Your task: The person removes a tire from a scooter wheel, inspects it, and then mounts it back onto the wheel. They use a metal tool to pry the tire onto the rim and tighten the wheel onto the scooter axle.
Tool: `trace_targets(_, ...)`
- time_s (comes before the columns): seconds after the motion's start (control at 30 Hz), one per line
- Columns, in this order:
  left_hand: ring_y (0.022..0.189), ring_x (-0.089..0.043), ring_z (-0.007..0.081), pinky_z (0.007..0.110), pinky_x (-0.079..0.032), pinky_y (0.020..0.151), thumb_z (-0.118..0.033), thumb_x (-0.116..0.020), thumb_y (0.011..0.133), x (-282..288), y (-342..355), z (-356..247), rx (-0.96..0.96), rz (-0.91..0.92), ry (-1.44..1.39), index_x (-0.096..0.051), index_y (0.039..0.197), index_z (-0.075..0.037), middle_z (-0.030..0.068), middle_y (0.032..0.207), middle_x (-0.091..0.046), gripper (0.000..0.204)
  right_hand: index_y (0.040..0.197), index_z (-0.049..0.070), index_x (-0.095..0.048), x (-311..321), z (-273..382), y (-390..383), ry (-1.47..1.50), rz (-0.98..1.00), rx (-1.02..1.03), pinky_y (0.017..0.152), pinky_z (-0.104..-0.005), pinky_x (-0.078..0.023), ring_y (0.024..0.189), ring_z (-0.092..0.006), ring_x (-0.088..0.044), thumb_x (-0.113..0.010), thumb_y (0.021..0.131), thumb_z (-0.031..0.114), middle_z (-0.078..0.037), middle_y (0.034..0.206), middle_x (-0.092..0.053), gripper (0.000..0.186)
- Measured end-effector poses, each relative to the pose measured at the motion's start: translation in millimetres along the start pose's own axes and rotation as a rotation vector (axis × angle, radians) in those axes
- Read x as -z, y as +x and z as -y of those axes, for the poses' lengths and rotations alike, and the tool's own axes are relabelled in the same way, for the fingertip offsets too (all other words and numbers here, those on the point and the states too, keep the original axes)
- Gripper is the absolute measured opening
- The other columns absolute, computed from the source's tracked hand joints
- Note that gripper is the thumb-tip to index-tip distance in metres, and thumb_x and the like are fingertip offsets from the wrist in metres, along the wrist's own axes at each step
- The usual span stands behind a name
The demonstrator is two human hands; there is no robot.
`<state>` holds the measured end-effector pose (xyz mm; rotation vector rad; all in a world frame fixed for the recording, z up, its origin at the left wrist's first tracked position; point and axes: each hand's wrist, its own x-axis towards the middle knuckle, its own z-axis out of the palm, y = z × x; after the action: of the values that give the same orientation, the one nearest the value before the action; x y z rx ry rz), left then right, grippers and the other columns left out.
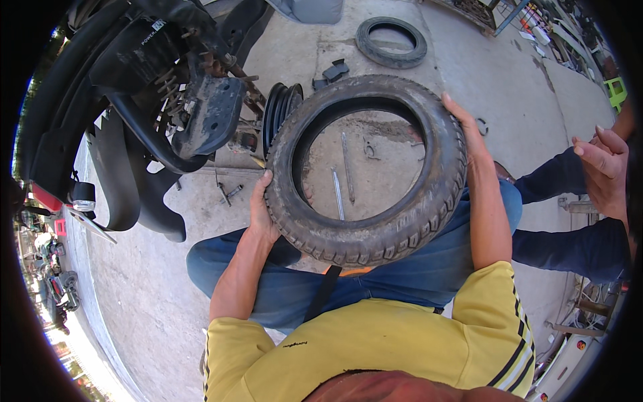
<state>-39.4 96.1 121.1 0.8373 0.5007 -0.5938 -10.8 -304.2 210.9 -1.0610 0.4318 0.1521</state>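
A worn black tyre [375, 244] with no rim in it is held up over my lap, tilted so that the floor shows through its opening. My left hand [262, 211] grips its left side, with the thumb up along the sidewall. On the upper right, my right hand [467, 130] clasps the tread; some fingers of both hands are hidden behind the rubber. Just behind the tyre's left edge stands a black wheel rim [281, 107] beside the scooter. Two metal bars [347, 167] lie on the floor, seen through the tyre.
A partly dismantled scooter [154, 87] fills the left. Another tyre [391, 41] lies flat farther off, near some dark blocks [331, 72]. Tools [228, 194] lie on the concrete at left. Another person's hand [603, 161] and dark-trousered legs [569, 248] are close on my right.
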Motion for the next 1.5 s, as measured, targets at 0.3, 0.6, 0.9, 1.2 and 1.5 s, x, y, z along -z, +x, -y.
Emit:
trace_targets(0.3, 0.096, -0.073, 0.0403, 0.056, -0.062, 0.087, -0.063, -0.06, 0.094, -1, -2, 1, -0.002, -0.015, 0.011, -0.055, 0.137, 0.003, 0.0304, 0.11, -0.069, 0.079, 0.124, -0.009, -0.064, -5, 0, -5, -0.023, -0.045, 0.008, 0.076, -0.0405, -0.068, 0.083, -0.0279, -0.077, -0.063, 0.103, 0.046, -0.023, 0.102, -0.075, 0.059)
trace_targets(0.6, 0.093, -0.074, 0.0402, 0.054, -0.063, 0.085, -0.063, -0.06, 0.095, -2, -1, 1, 0.013, 0.005, -0.016, -0.056, 0.136, 0.003, 0.0303, 0.107, -0.07, 0.078, 0.125, -0.009, -0.064, 1, 0, -2, -0.035, -0.007, -0.009, 0.076, -0.0403, -0.068, 0.084, -0.0277, -0.077, -0.063, 0.103, 0.046, -0.022, 0.103, -0.075, 0.058)
trace_targets(0.9, 0.1, -0.072, 0.0404, 0.057, -0.061, 0.089, -0.062, -0.062, 0.093, -2, -1, 2, 0.029, 0.006, -0.022, -0.055, 0.137, 0.003, 0.0286, 0.113, -0.068, 0.079, 0.126, -0.009, -0.064, 4, -1, -1, -0.012, 0.013, -0.023, 0.079, -0.0432, -0.068, 0.085, -0.0299, -0.077, -0.062, 0.104, 0.044, -0.022, 0.105, -0.075, 0.057)
trace_targets(1.2, 0.099, -0.071, 0.041, 0.056, -0.061, 0.087, -0.062, -0.063, 0.092, -1, -1, 1, 0.045, 0.006, -0.006, -0.053, 0.139, 0.003, 0.0286, 0.113, -0.067, 0.081, 0.125, -0.01, -0.063, -1, -3, -5, -0.019, -0.029, 0.006, 0.078, -0.0415, -0.068, 0.084, -0.029, -0.078, -0.061, 0.104, 0.043, -0.022, 0.102, -0.075, 0.057)
trace_targets(1.5, 0.101, -0.071, 0.0416, 0.056, -0.06, 0.09, -0.064, -0.063, 0.092, -2, 2, 1, 0.081, 0.016, 0.013, -0.052, 0.14, 0.003, 0.0312, 0.116, -0.067, 0.083, 0.124, -0.01, -0.063, 6, -2, -6, -0.034, -0.007, 0.037, 0.073, -0.0367, -0.068, 0.079, -0.0273, -0.077, -0.064, 0.102, 0.039, -0.023, 0.099, -0.075, 0.054)
